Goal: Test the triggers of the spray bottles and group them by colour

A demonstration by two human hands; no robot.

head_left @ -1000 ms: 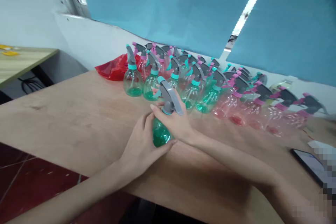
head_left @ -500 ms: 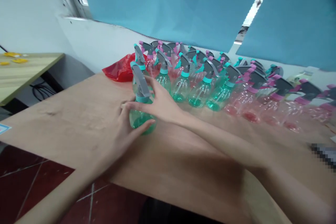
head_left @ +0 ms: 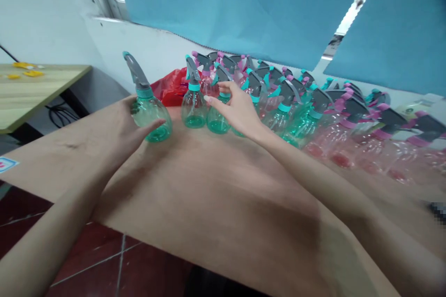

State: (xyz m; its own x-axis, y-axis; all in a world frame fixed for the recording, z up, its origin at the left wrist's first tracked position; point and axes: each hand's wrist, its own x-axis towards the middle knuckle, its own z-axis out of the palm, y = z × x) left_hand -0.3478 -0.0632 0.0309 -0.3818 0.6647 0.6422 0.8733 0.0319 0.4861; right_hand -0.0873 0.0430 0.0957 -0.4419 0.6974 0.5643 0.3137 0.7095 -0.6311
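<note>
My left hand is wrapped round the body of a clear green spray bottle with a grey and teal trigger head, at the left of the bottle group. Green liquid lies in its bottom, and the bottle tilts slightly. My right hand is empty, its thumb and fingers apart, in front of a second green spray bottle that it partly hides. Between the two hands another green spray bottle stands upright on the table.
Rows of green and pink spray bottles line the back of the brown table. Behind the left bottles lies a red plastic bag. A wooden side table with yellow pieces stands at far left. A blurred dark object lies at the right edge.
My left hand has carried the green spray bottle left and away from my right hand. My right hand has let go of it and moved right, toward the standing bottles.
</note>
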